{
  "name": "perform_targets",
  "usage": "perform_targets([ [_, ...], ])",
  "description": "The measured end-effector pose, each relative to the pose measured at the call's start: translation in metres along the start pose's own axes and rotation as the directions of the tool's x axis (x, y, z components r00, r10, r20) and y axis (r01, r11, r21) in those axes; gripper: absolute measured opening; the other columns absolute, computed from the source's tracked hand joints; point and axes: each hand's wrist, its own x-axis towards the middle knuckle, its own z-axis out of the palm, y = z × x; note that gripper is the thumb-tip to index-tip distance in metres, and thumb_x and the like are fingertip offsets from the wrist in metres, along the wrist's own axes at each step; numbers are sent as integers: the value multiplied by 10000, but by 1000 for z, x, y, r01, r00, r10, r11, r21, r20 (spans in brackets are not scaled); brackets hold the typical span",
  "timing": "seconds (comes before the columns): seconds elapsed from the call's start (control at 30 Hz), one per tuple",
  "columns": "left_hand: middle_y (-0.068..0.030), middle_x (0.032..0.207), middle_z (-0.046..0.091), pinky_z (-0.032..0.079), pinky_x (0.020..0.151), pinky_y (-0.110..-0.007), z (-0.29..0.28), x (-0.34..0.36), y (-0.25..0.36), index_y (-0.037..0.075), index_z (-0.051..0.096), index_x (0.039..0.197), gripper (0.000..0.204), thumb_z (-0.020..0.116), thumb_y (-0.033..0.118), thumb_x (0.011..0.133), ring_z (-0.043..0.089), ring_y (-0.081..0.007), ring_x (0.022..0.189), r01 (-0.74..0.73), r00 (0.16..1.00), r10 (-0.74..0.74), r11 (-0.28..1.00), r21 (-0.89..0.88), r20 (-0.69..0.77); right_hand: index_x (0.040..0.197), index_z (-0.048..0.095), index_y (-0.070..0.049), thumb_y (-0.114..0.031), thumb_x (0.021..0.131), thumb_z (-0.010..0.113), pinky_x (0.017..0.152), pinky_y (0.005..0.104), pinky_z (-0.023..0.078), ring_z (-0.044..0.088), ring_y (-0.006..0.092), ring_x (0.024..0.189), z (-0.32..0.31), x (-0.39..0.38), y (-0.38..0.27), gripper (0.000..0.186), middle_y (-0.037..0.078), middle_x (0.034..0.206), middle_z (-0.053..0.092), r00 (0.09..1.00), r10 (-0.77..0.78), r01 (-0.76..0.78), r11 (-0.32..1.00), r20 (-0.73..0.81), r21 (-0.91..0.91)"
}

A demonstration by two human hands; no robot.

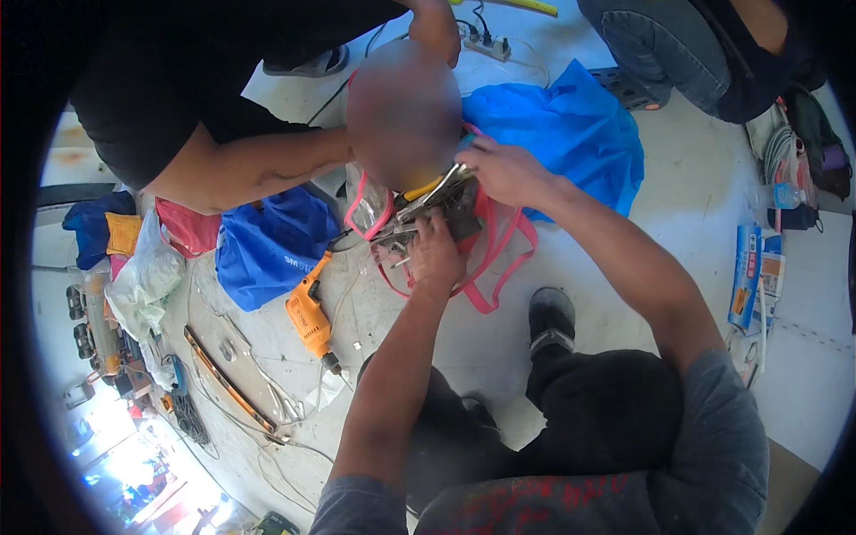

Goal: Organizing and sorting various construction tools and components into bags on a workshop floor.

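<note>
A clear bag with pink trim [486,299] stands on the floor in front of me, packed with metal tools. My left hand [439,254] reaches down over it from the near side, its fingers apart and laid on the tools. At the bag's far right side, my right hand [508,171] is closed on the end of a silver metal tool [444,185]; its exact kind is unclear. Beside that lies a yellow-handled tool [422,191]. A blurred patch covers a co-worker's head and hides the bag's far edge.
A person's bare forearm [276,165] comes in from the left; another person crouches at upper right. Blue cloth bags [571,134] flank the work. An orange power drill [309,316], a spirit level [227,379] and cords lie at left. A power strip [487,45] sits behind.
</note>
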Motion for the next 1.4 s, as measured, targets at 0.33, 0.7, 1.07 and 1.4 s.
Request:
perform_targets([
  [0.33,-223,1098,589,451,900,-471,-11,2,-11,34,457,1183,536,637,65,680,582,-401,1021,138,987,-109,949,-284,116,1138,597,-94,-104,824,512,801,423,509,619,318,963,20,35,2,325,99,1213,552,998,-11,20,988,63,-155],
  [0.7,-138,920,588,452,776,-423,-101,-62,61,28,537,1055,396,594,8,664,570,-340,862,-677,730,607,704,-215,-314,867,614,5,-52,848,496,701,296,459,578,160,748,-109,-60,31,132,57,774,613,956,214,-102,885,-201,455],
  [1.07,-142,994,611,392,942,-437,101,-44,105,38,527,1079,396,649,120,711,594,-308,975,-605,773,598,795,-37,210,1029,647,-32,-66,844,549,732,352,483,601,266,823,-47,-61,17,212,127,888,603,991,20,-6,994,-129,108],
  [1.4,-171,1093,627,440,921,-458,0,-65,95,21,589,1157,420,626,231,796,595,-334,1039,-441,431,500,843,-308,751,1225,548,-44,-171,770,655,745,390,529,640,324,938,31,19,-15,484,191,1225,537,834,-59,249,927,549,-280],
])
